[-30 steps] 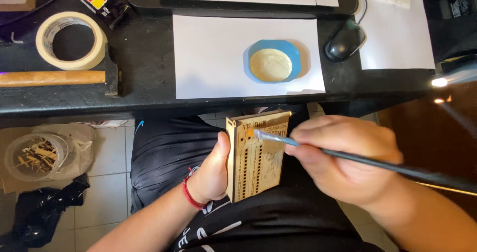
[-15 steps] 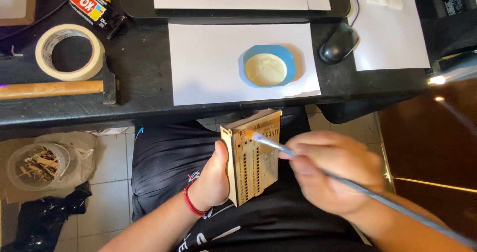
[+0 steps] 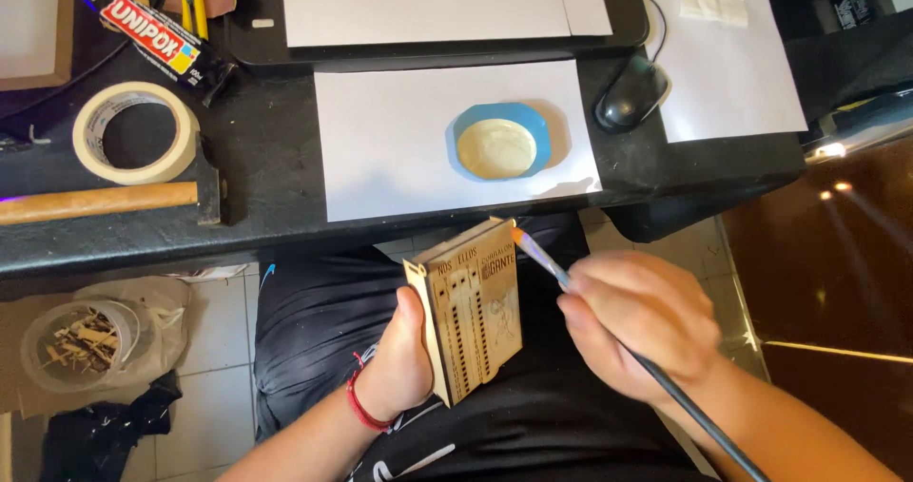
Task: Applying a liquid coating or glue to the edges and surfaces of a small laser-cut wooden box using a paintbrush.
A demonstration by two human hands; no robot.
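My left hand (image 3: 399, 358) holds a small laser-cut wooden box (image 3: 473, 306) upright over my lap, its slotted, engraved face turned up. My right hand (image 3: 639, 325) grips a long dark-handled paintbrush (image 3: 609, 320). The brush's orange-tipped bristles touch the top right corner of the box. A red cord bracelet circles my left wrist. On the black desk (image 3: 257, 168) above, a blue dish (image 3: 501, 142) of pale cream liquid stands on a white sheet of paper (image 3: 390, 140).
A roll of masking tape (image 3: 135, 132), a glue tube (image 3: 157, 40) and a hammer with a wooden handle (image 3: 100, 202) lie on the desk's left. A black mouse (image 3: 631, 94) sits at right beside more paper. A tub of wood scraps (image 3: 81, 342) stands on the tiled floor.
The brush tip has slid from the box's upper left face toward its top right corner. The view has shifted downward a little; the box stays in my left hand.
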